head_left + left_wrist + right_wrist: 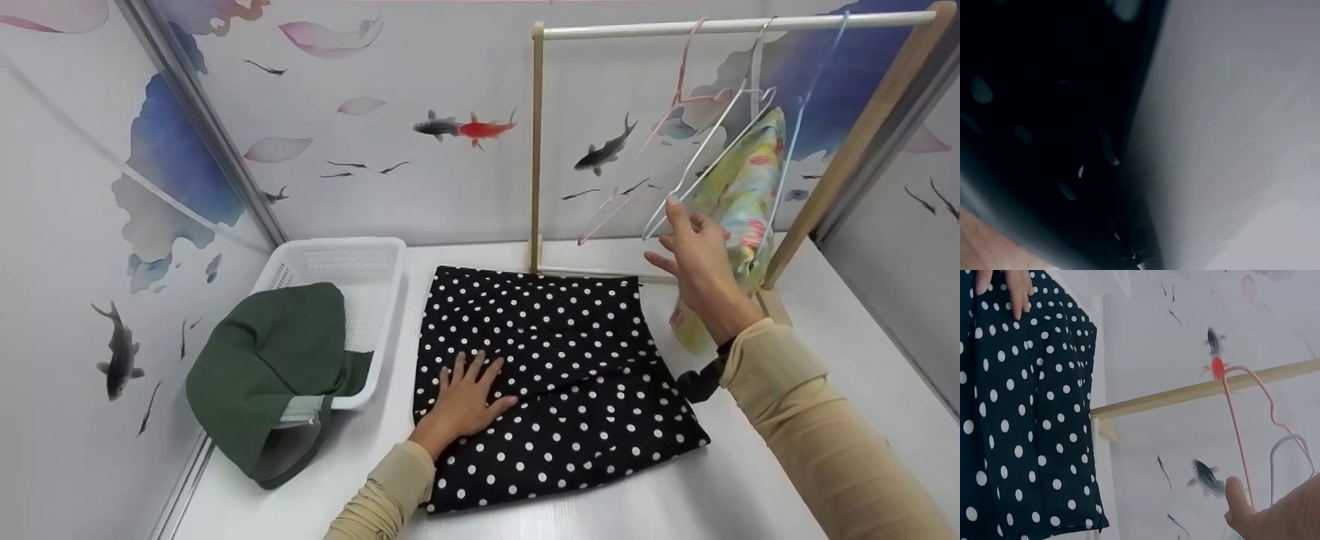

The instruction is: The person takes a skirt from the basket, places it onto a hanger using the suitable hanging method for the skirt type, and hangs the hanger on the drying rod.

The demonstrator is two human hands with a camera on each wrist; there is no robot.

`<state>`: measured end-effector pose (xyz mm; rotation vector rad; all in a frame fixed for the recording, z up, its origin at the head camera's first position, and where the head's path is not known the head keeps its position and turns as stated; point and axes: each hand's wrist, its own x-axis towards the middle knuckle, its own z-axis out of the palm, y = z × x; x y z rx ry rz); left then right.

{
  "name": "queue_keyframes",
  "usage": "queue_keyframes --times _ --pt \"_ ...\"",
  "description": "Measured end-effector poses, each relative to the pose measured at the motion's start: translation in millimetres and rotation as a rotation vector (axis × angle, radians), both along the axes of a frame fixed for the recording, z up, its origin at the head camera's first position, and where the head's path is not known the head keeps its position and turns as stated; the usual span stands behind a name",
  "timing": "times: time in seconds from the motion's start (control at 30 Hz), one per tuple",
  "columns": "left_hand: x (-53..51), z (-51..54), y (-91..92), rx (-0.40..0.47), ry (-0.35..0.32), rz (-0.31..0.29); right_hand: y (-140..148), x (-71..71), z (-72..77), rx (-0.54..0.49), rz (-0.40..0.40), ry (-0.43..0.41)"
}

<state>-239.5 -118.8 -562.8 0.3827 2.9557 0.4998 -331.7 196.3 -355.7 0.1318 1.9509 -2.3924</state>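
Pressed left hand (465,401) flat on black polka-dot cloth (562,337), with fingers spread; held right hand (697,259) up at the lower end of a white hanger (1272,464), with thumb and forefinger parted, but could not tell if touching. Had that cloth lying on a white table (390,480), near a clothes rack (537,150) bearing floral fabric (754,176); at left, had dark green fabric (292,330) over a white basket (393,300)

The left grip (466,401) lies spread and palm-down, while the right grip (701,259) is raised higher, partly curled.
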Motion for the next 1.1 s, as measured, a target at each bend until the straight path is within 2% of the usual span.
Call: queue_keyframes --times 0.2,0.33,0.6,0.8,0.9,1.0,1.1 --pt "-1.3 0.4 2.0 -0.004 0.028 -0.005 -2 -12.6 10.7 -0.189 0.019 -0.105" --pt "0.2 0.7 3.0 0.002 0.013 -0.005 0 -16.4 14.8 -0.225 0.006 -0.151" --pt "-0.8 1.1 3.1 0.006 0.013 -0.004 12 -19.0 25.6 -0.022 -0.021 -0.158" --pt "0.2 0.9 1.5 0.005 0.009 -0.005 14 -14.9 24.3 0.011 -0.105 -0.103" --pt "0.6 0.2 1.0 0.005 0.008 -0.006 12 -12.2 21.3 0.064 -0.151 -0.077" --pt "0.4 0.3 0.8 0.005 0.008 -0.001 7 -8.9 20.3 0.100 -0.166 -0.051" --pt "0.1 1.2 0.8 0.003 0.011 0.002 3 -4.8 20.4 0.083 -0.161 -0.014"
